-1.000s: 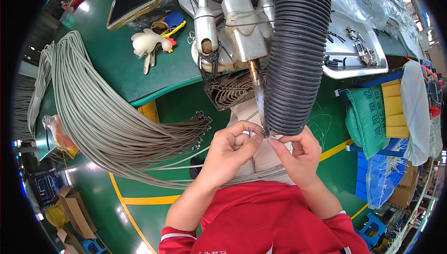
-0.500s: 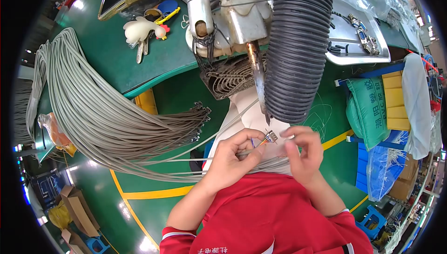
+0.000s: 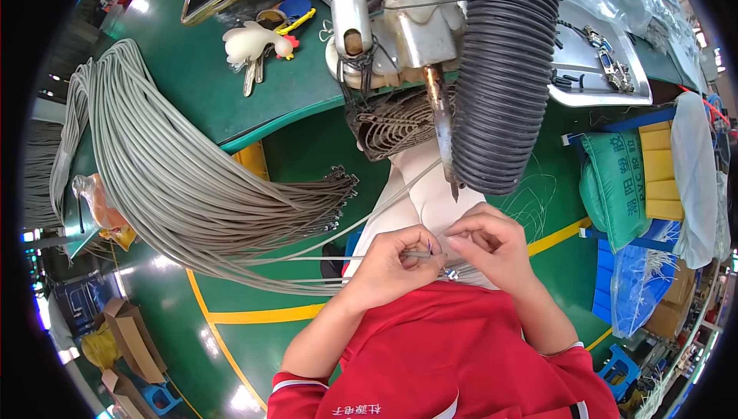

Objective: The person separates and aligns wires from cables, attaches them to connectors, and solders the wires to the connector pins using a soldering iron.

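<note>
My left hand (image 3: pixel 396 267) is closed, its thumb and fingers pinching a grey cable (image 3: pixel 307 258) that runs in from the left. Close beside its fingertips is my right hand (image 3: pixel 492 248), with thumb and forefinger drawn together; whatever lies between them is too small to make out. A small metal connector (image 3: pixel 450 274) shows just below the left fingertips, over the lap. Above both hands, the dark tip of a soldering iron (image 3: pixel 443 131) points down from its metal holder.
A thick bundle of grey cables (image 3: pixel 177 181) hangs over the green bench (image 3: pixel 177 88) at left, several connectors at its ends. A black ribbed hose (image 3: pixel 503 73) stands beside the iron. Keys with a chicken charm (image 3: pixel 250 42) lie behind. At right are a metal tray (image 3: pixel 573 94) and a green sack (image 3: pixel 615 188).
My right hand has come in toward the left one, its fingers closing. The connector that stood up at my left fingertips is no longer there; one shows lower down. The view has shifted slightly.
</note>
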### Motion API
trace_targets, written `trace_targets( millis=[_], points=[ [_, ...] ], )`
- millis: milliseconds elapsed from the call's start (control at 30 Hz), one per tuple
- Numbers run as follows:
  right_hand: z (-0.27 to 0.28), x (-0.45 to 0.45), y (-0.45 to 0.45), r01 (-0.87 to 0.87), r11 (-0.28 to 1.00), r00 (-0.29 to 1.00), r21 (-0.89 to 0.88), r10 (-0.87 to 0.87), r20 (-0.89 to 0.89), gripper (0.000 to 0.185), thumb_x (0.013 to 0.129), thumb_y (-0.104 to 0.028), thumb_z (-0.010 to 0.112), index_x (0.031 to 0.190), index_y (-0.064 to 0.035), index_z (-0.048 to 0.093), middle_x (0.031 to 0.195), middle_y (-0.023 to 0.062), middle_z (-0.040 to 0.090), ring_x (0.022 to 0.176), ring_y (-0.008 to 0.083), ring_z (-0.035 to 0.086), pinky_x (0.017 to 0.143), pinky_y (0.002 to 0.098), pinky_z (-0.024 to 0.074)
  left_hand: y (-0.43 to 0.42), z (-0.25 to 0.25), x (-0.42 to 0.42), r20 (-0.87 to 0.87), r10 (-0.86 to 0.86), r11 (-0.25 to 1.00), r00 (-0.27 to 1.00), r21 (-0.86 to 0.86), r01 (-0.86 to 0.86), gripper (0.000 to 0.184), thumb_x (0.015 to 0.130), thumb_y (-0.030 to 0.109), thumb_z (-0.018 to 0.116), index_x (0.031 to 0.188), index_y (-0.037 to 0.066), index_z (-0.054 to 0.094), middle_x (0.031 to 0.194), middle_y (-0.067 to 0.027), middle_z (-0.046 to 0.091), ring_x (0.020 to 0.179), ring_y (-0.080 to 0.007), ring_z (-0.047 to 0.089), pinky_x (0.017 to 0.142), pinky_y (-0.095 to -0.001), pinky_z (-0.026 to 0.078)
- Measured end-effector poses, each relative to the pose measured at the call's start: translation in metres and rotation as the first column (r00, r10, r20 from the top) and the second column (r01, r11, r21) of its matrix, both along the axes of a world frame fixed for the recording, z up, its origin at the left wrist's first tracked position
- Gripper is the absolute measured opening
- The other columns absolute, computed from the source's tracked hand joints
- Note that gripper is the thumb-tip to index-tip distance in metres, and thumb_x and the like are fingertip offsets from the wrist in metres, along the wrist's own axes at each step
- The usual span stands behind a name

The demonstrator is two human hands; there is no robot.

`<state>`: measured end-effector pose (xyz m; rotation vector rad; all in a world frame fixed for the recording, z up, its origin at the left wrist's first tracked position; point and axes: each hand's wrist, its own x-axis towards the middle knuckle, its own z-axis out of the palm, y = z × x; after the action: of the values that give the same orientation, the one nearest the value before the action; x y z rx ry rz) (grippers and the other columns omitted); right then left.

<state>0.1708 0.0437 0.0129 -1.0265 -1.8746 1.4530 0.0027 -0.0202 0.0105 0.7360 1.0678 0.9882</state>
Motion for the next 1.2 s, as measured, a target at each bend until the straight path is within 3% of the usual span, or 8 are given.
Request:
trace_targets(
  millis=[100,633,800,1067,1200],
  points=[
    [0.004,-0.008,-0.002,-0.059,0.998,0.996,-0.016,0.058,-0.065,0.011,0.069,0.0,0.065,0.08,0.0002,0.062,0.074,0.001,0.053,0.045,0.0017,0.029,0.043,0.0184,0.0232,-0.002,-0.006,0.002,-0.089,-0.043,0.998,0.995,0.043,0.047,0.005,0.073,-0.003,0.054,0.077,0.0,0.054,0.068,0.0036,0.053,0.057,0.0022,0.038,0.047,-0.0144,0.03],
    [0.001,-0.01,-0.005,-0.065,0.998,0.995,-0.011,0.064,-0.079,0.01,0.071,0.002,0.064,0.08,0.0001,0.062,0.075,0.0014,0.053,0.045,0.0009,0.031,0.042,0.0182,0.0232,-0.003,-0.01,0.004,-0.184,-0.044,0.998,0.982,0.039,0.053,0.004,0.073,-0.004,0.057,0.075,-0.002,0.055,0.07,0.0016,0.055,0.065,0.0007,0.045,0.052,-0.0147,0.037],
    [0.005,-0.013,-0.005,-0.091,0.994,0.995,0.055,0.093,-0.024,0.01,0.071,0.003,0.063,0.081,0.0003,0.062,0.076,0.0013,0.054,0.045,0.0006,0.031,0.041,0.0178,0.0231,-0.002,-0.008,0.003,-0.218,-0.055,0.997,0.974,0.039,0.065,0.004,0.072,-0.004,0.057,0.075,-0.002,0.055,0.069,0.0024,0.054,0.066,0.0006,0.045,0.053,-0.0146,0.037],
    [0.001,-0.012,-0.005,-0.081,0.997,0.994,-0.019,0.079,-0.079,0.013,0.072,0.001,0.062,0.085,-0.0009,0.062,0.075,0.0022,0.055,0.044,0.0014,0.034,0.041,0.0181,0.0269,-0.002,-0.008,0.003,-0.198,-0.052,0.997,0.979,0.048,0.063,0.004,0.072,-0.003,0.058,0.073,-0.002,0.054,0.068,0.0033,0.053,0.065,0.0012,0.043,0.051,-0.0146,0.036],
    [0.003,-0.012,-0.005,-0.087,0.996,0.995,-0.017,0.085,-0.06,0.011,0.071,0.004,0.062,0.081,0.0002,0.063,0.076,0.0012,0.054,0.045,0.0,0.031,0.041,0.0174,0.0229,-0.002,-0.007,0.002,-0.218,-0.048,0.996,0.975,0.067,0.063,0.005,0.072,-0.003,0.058,0.073,-0.001,0.054,0.067,0.0037,0.052,0.064,0.0015,0.042,0.05,-0.0147,0.035]
  ],
)
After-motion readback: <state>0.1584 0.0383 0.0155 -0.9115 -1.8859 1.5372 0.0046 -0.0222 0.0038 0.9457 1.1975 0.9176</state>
